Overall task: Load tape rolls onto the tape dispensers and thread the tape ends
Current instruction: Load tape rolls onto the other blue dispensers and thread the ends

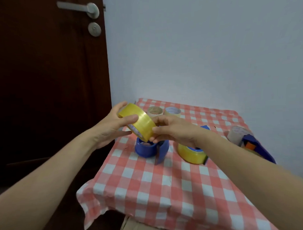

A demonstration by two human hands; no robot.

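**While the empty blue dispenser (146, 148) waits, a yellow tape roll (140, 123) hangs over it**

As both hands meet above the checked worktop (149, 183), a person holds the yellow tape roll tilted in the air, directly over the empty blue dispenser. The left hand (111, 126) grips the roll around its far rim, thumb laid across the tape. The fingers (158, 130) of the right hand (173, 129) pinch its lower near edge. Just beside stands a second dispenser (191, 154) carrying a yellow roll. A third dispenser (255, 145) lies at the worktop's right edge, and two spare rolls (155, 111) sit at the back. The step in hand looks like seating this roll on the blue hub. Done well, that means levelling the roll, centring its core over the hub and checking which way the tape unwinds. Then it gets pressed down evenly before the hunt for the loose end.
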